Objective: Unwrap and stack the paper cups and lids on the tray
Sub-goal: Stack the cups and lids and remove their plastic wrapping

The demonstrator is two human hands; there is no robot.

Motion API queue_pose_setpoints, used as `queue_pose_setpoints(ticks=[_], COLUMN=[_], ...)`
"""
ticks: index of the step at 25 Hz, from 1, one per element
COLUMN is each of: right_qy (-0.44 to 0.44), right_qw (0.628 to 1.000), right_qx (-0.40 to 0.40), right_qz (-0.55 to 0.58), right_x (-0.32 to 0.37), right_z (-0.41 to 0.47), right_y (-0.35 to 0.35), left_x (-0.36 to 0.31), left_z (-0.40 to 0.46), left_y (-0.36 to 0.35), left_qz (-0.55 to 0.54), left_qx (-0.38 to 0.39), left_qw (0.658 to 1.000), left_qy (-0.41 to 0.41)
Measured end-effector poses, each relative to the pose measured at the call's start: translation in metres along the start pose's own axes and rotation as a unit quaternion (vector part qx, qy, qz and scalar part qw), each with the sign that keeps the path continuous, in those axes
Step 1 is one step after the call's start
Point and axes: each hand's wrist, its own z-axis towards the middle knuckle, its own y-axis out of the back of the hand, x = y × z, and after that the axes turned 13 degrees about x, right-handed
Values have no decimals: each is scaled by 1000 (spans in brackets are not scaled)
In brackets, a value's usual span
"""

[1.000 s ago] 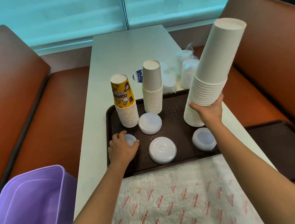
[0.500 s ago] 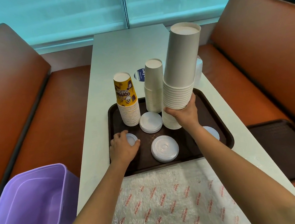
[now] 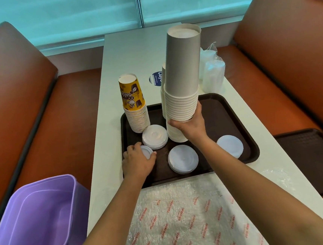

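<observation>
Closest to the person lies a sheet of clear bubble wrap with red words on it [image 3: 186, 217], spread over the near end of the long white table [image 3: 131, 52]. Down on the left, beside the table, sits a light purple plastic bin [image 3: 34, 217]. Just past the bubble wrap is the dark brown plastic tray [image 3: 232, 112]. The left hand [image 3: 137, 161] rests on the tray's near left corner, and its curled fingers hold a small white round lid [image 3: 146, 152]. Next to it sits a short stack of white flat lids [image 3: 183, 159], and another white lid stack [image 3: 155, 136] lies a little farther back. A lone pile of white lids [image 3: 230, 145] sits on the right side of the tray. The right hand [image 3: 191, 125] wraps around the low part of a very tall stack of plain white paper cups turned upside down [image 3: 182, 81]. The stack's bottom looks like it touches the tray, but the hand hides part of it, so I cannot be sure. On the tray's far left stands a stack of cups with a yellow picture cup on top [image 3: 133, 103]. Another white cup stack [image 3: 163, 94] peeks out from behind the tall one. Past the tray, on the table, lie white lids wrapped in clear plastic bags [image 3: 213, 73] and a round blue sticker [image 3: 156, 79]. Brown leather seats [image 3: 17, 92] stand on both sides.
</observation>
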Motion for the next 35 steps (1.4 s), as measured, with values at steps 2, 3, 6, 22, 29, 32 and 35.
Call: queue_pose_setpoints(ticks=[2, 3, 6, 22, 29, 32, 35], right_qy=[-18, -46, -80, -36, -47, -33, 21], right_qw=[1000, 998, 983, 852, 845, 849, 894], right_qx=[4, -3, -41, 154, 174, 190, 155], right_qz=[-9, -34, -161, -499, -504, -492, -420], right_x=[-2, -2, -9, -47, -48, -42, -26], right_z=[0, -5, -39, -86, -79, -82, -76], right_y=[1, 4, 6, 25, 33, 36, 44], left_x=[-1, -1, -4, -18, -32, -33, -46], left_z=[-3, -4, 0, 15, 2, -13, -30], left_y=[2, 3, 7, 6, 1, 0, 9], left_qz=[2, 8, 55, 70, 213, 228, 161], left_qx=[-8, -28, -62, 24, 112, 118, 27], left_qw=[1000, 999, 984, 984, 955, 949, 961], left_qy=[0, -19, -156, -163, -172, -185, -224])
